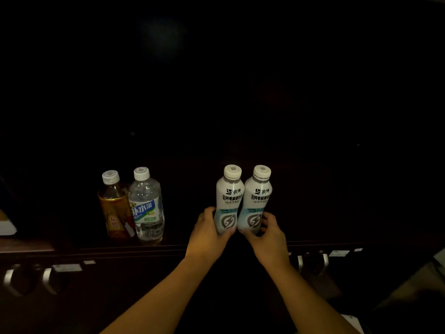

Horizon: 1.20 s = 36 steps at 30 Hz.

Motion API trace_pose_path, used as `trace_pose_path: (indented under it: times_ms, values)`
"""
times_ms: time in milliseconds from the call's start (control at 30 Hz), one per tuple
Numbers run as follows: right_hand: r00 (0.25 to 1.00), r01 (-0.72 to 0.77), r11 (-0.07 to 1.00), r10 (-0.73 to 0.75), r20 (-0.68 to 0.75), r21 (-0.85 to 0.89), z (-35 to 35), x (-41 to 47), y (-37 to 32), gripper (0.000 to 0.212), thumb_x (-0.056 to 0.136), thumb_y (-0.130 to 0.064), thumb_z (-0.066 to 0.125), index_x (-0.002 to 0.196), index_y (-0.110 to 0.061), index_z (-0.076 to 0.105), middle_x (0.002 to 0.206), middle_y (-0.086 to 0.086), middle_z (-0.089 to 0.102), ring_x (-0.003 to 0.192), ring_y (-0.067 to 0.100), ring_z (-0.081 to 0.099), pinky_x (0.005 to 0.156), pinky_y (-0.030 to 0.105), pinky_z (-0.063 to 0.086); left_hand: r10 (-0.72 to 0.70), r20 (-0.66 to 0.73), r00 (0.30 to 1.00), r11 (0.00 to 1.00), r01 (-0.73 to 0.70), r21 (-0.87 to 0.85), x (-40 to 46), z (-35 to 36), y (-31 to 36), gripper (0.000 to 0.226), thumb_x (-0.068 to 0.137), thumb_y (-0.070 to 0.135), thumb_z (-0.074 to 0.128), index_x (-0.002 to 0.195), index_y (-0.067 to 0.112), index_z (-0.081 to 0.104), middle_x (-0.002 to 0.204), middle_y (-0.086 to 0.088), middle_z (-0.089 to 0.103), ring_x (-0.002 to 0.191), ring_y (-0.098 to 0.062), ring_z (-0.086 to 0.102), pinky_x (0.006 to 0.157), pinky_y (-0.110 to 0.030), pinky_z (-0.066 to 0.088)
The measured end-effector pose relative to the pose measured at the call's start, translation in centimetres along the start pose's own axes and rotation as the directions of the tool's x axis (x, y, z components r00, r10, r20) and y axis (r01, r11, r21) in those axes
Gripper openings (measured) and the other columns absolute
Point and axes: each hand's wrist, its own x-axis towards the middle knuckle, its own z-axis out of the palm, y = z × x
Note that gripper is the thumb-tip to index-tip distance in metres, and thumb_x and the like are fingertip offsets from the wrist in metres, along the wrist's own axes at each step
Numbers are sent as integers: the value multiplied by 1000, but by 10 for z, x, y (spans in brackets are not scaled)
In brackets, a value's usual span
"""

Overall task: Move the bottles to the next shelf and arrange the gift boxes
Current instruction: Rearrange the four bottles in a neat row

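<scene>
Low in frame, my left hand [209,228] and right hand [269,229] each clamp a white bottle's [228,201] waist; sealed, they look weighty, stiff and slick, so gripping there suits.

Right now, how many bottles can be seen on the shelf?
4. An amber tea bottle and a clear water bottle stand touching at left; two white bottles are held at centre. The dark shelf may hide more.
</scene>
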Motion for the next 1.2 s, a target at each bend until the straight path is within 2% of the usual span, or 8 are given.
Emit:
trace_pose_path:
  times_ms: [200, 367, 500, 633, 767, 967, 1100, 1200]
  values:
    - [1000, 8, 1000, -7, -28, 20, 2, 4, 5, 57, 75, -28, 85, 123, -30, 54, 102, -17, 68, 90, -7, 65, 77, 21, 55, -2, -11, 1000, 1000, 2, -5, 0, 1, -3, 66, 78, 47, 78, 130, 28, 43, 121, 5, 52, 108, -12, 56, 86, -30, 52]
    - [1000, 12, 1000, -12, -25, 9, 8, 4, 3, 55, 74, -29, 86, 119, -34, 55, 100, -18, 68, 89, -10, 64, 72, 14, 52, 12, -24, 1000, 1000, -12, -23, -2, -5, -8, 62, 78, 49, 77, 126, 33, 41, 108, 15, 45, 97, -4, 52, 71, -13, 40]
    - [1000, 21, 1000, -21, -13, 1, 17, 1, -2, 54, 74, -29, 86, 117, -35, 54, 100, -19, 67, 88, -13, 63, 67, 9, 50, -1, -33, 999, 1000, 0, -26, -3, -14, -14, 62, 78, 49, 77, 126, 34, 41, 106, 16, 43, 98, -5, 54, 76, -18, 45]
    - [999, 35, 999, -34, -2, 20, 27, -2, -6, 55, 74, -27, 86, 120, -30, 56, 103, -16, 68, 90, -7, 65, 73, 14, 53, -4, -43, 999, 1000, 3, -19, -4, -24, -19, 64, 79, 46, 78, 129, 31, 41, 107, 16, 44, 99, -4, 52, 73, -13, 40]
    - [999, 46, 998, -46, 24, 33, 38, -4, -12, 53, 75, -25, 86, 118, -30, 56, 104, -15, 68, 90, -6, 65, 70, 12, 52, -18, -58, 998, 1000, 18, -8, -6, -37, -24, 65, 79, 45, 78, 131, 27, 43, 112, 11, 49, 100, -7, 56, 78, -21, 48]
    - [997, 62, 998, -63, 40, 31, 52, -8, -19, 52, 74, -26, 86, 114, -35, 54, 105, -16, 66, 91, -6, 65, 70, 13, 52, -36, -68, 997, 999, 37, 6, -8, -54, -29, 66, 79, 46, 79, 130, 25, 43, 117, 4, 58, 99, -6, 59, 73, -17, 48]
    - [996, 69, 997, -71, 51, 31, 62, -9, -22, 52, 72, -29, 87, 112, -37, 54, 102, -16, 67, 90, -9, 64, 67, 12, 53, -9, -95, 995, 999, 13, 40, -12, -65, -27, 75, 79, 39, 80, 138, 24, 36, 128, 2, 55, 113, -13, 58, 83, -23, 51]
    - [996, 66, 997, -67, 54, 27, 69, -8, -22, 53, 73, -28, 87, 114, -34, 55, 104, -13, 67, 90, -3, 66, 70, 16, 54, 132, -188, 973, 985, -107, 136, -14, -80, -10, 83, 77, 35, 81, 142, 24, 30, 133, 1, 49, 123, -15, 50, 94, -25, 45]
